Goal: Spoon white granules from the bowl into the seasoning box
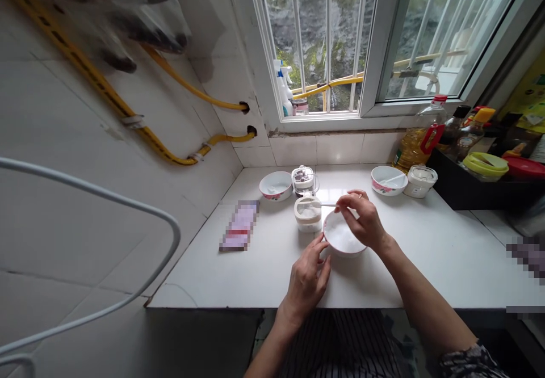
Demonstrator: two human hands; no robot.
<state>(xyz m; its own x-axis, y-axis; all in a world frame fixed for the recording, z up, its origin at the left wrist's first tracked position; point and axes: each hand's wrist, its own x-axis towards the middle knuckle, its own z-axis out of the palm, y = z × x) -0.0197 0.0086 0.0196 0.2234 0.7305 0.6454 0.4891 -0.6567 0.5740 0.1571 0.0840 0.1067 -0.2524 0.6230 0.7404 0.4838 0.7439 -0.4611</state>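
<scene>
The white desk [204,276] runs along a tiled wall under a barred window [323,43], with yellow pipes [93,88] fixed to the tiles on the left. At the desk's far right corner stand a bottle of cooking oil [419,139] and a black tray [464,188] of bottles and containers. 3 bowls are on the desk. Nearest the person, a white bowl with a red rim [340,236] holds something white and sits near the desk's front edge. A patterned bowl [276,186] stands at the back left, and another with a spoon in it [388,180] at the back right.

The left hand [306,278] is partly closed, its fingers touching the near bowl's left rim. The right hand [361,219] is curled above that bowl, its fingers pinching a thin white handle [327,204]. That handle reaches from a lidded white container [307,214] just beside the bowl.
</scene>
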